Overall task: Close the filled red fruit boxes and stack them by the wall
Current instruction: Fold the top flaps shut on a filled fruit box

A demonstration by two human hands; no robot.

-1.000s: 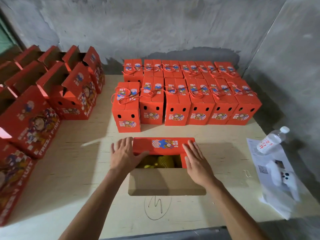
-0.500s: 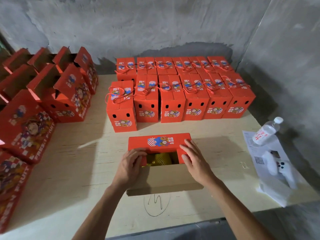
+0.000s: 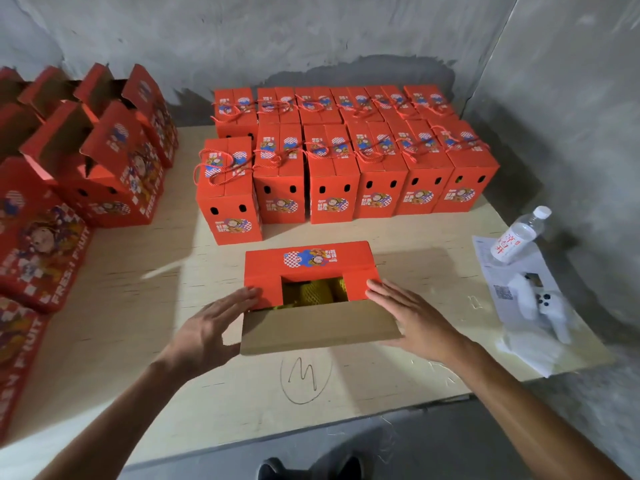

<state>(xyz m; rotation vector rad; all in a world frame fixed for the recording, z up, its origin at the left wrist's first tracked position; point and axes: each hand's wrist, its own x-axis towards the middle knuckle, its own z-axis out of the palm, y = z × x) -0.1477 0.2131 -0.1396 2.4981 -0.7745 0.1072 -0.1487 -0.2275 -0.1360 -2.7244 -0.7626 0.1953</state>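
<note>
**Q:** What are the fingers doing?

**A:** Both sets lie straight and spread, gripping nothing. The left hand [image 3: 207, 332] reaches its fingertips [image 3: 251, 292] to the near left corner of the red flap [image 3: 308, 265]; the right hand [image 3: 412, 317] rests its fingertips [image 3: 372, 284] on the flap's right tab. Flat fingers suit pressing card down rather than lifting it.

**Q:** And the box itself?

**A:** The open fruit box [image 3: 311, 296] sits on the plywood table [image 3: 166, 306], directly before the person, just behind a pencilled circle [image 3: 304, 375]. Its far flap is folded over; the near brown flap [image 3: 318, 327] stands unfolded, and yellow net-wrapped fruit [image 3: 311, 292] shows through the gap. It is likely the next fold.

**Q:** Why is it placed there?

**A:** Probably for reach. Two rows of closed boxes [image 3: 346, 157], rope handles up, stand behind it against the concrete wall [image 3: 311, 36], where this one seems bound. The nearest closed box [image 3: 227, 192] stands slightly forward of its row.

**Q:** Anything else?

**A:** Unclosed boxes [image 3: 104, 168] wait at left; a water bottle [image 3: 519, 237] lies on papers [image 3: 502, 292] at right.
</note>
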